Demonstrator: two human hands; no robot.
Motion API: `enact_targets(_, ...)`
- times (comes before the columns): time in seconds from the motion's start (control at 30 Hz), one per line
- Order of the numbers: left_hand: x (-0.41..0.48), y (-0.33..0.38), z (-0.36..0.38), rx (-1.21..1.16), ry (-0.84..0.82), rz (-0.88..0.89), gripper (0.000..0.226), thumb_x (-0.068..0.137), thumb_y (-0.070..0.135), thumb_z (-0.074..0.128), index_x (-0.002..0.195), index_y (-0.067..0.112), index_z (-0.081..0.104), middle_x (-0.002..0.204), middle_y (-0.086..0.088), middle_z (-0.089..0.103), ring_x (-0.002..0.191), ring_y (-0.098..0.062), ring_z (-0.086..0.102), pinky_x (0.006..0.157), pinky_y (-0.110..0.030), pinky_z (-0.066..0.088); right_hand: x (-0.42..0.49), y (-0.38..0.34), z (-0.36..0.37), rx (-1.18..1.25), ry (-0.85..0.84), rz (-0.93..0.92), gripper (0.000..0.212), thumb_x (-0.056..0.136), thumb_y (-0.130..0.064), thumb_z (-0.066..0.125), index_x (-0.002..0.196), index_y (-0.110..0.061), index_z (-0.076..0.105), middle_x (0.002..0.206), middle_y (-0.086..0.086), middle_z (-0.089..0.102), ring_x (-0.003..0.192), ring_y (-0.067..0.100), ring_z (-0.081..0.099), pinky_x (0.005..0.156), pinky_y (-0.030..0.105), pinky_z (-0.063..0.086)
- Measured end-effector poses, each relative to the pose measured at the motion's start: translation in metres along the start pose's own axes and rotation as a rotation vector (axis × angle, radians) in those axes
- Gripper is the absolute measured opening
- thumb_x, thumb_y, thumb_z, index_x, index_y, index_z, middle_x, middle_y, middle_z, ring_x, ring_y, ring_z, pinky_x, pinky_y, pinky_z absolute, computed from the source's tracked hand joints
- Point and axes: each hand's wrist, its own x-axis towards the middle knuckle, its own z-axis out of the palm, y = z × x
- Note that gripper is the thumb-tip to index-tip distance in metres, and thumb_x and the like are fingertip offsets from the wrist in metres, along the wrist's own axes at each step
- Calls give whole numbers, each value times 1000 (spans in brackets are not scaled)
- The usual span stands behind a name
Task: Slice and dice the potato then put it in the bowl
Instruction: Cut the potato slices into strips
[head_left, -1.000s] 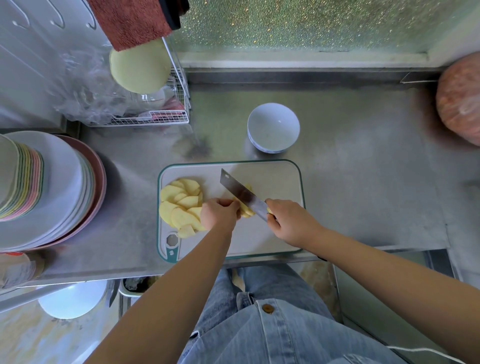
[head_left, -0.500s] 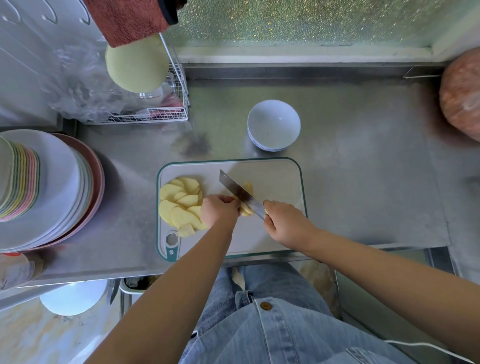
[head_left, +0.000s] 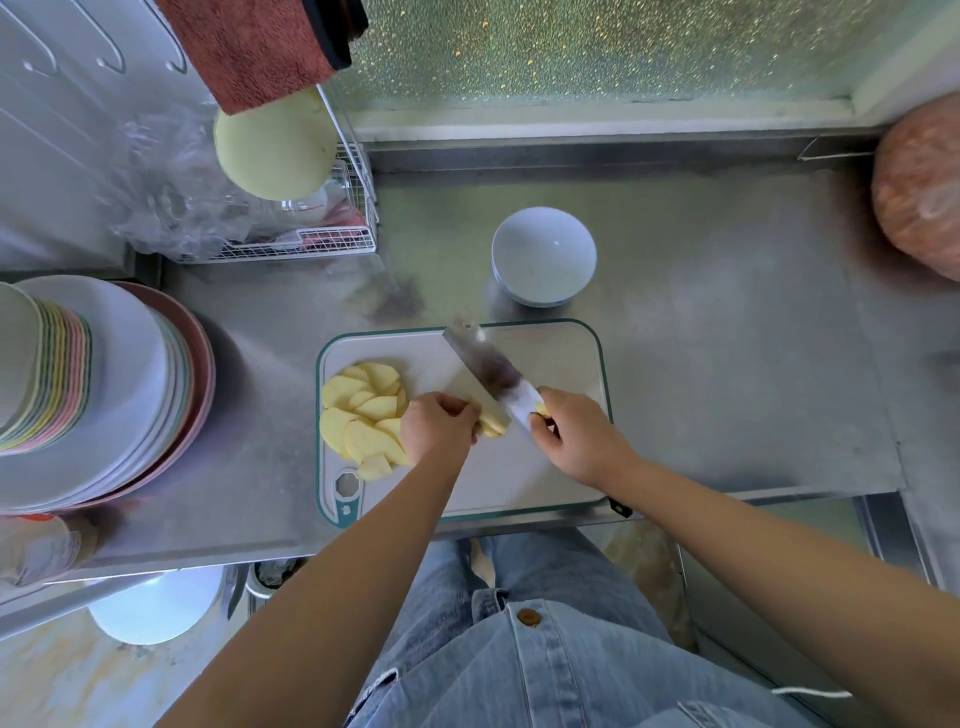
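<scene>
- Potato piece (head_left: 491, 423) sits under your left hand (head_left: 439, 426), fingers curled on it
- Your right hand (head_left: 576, 439) grips the knife (head_left: 488, 371), blade slanting just right of that piece
- Slices (head_left: 363, 410) lie left on the cutting board (head_left: 561, 353); bowl (head_left: 543, 254) stands beyond

surface: stainless steel counter (head_left: 727, 364) | near edge, centre: green-rimmed white cutting board (head_left: 566, 358) | just behind it, not touching: white bowl (head_left: 543, 254), upright | left end: stack of plates (head_left: 104, 389) | back left: wire rack (head_left: 311, 249) | far right: reddish round object (head_left: 919, 192) — partly out of view
</scene>
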Motion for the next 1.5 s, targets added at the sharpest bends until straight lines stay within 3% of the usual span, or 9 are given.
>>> enact_targets(0.13, 5, -7, -8, 284, 63, 325, 26, 81, 32, 70, 98, 16, 60, 89, 1, 65, 80, -20, 62, 66, -29, 45, -5, 9, -13, 81, 38, 19, 30, 90, -11, 54, 69, -15, 33, 55, -9, 33, 49, 9, 31, 53, 32, 19)
enact_targets(0.3, 24, -2, -17, 956, -204, 944, 78, 77, 18, 66, 147, 23, 31, 157, 1, 21, 144, -24, 18, 112, -39, 24, -19, 26, -12, 175, 18, 162, 36, 90, -12, 50, 64, -18, 27, 52, -2, 35, 48, 13, 27, 51, 30, 22)
enact_targets(0.37, 28, 5, -15, 1065, -243, 983, 79, 82, 15, 64, 150, 23, 25, 160, 3, 15, 147, -21, 12, 114, -36, 19, -23, 29, -12, 200, 2, 213, 33, 91, -13, 49, 65, -15, 29, 54, 1, 37, 49, 15, 29, 51, 31, 25)
enact_targets(0.57, 29, 5, -11, 1057, -122, 1120, 36, 84, 17, 62, 120, 18, 58, 123, -3, 54, 113, -24, 49, 94, -34, 42, -24, 28, -14, 176, -31, 210, 34, 91, -13, 47, 64, -17, 27, 55, 0, 34, 51, 16, 27, 51, 32, 23)
enact_targets(0.8, 20, -7, -15, 680, -46, 900, 35, 83, 21, 66, 116, 16, 60, 111, -3, 56, 100, -24, 54, 84, -36, 47, -19, 23, -16, 25, 40, 130, 37, 87, -15, 52, 63, -22, 24, 57, -4, 33, 53, 23, 31, 51, 33, 21)
enact_targets(0.87, 10, 2, -18, 300, -18, 648, 15, 90, 29, 61, 97, 16, 64, 90, 1, 62, 79, -20, 59, 69, -32, 48, -19, 18, -18, -75, 127, 37, 20, 84, -21, 48, 70, -20, 34, 64, -5, 35, 52, 25, 35, 45, 29, 17)
enact_targets(1.03, -9, 31, -11, -361, -262, 31, 45, 100, 43, 37, 97, 4, 60, 78, -17, 71, 56, -24, 59, 51, -27, 42, -17, -3, -7, -370, 169, -209, 18, 79, -16, 54, 95, -12, 46, 83, 8, 52, 37, 25, 42, 40, 24, 18)
enact_targets(1.3, -14, 10, -21, -444, -112, -44, 33, 98, 10, 31, 81, 1, 57, 60, -16, 62, 42, -23, 57, 42, -26, 49, -26, -12, 0, -74, 30, -245, 32, 90, -40, 45, 109, -20, 62, 98, -1, 54, 56, 17, 51, 50, 27, 39)
enact_targets(1.5, -8, 2, -24, -316, -86, -8, 37, 98, 17, 30, 95, -9, 57, 53, -19, 64, 45, -31, 62, 65, -53, 58, -5, -26, 8, 41, 83, -228, 36, 91, -39, 42, 108, -24, 71, 105, 1, 59, 87, 17, 57, 72, 32, 51)
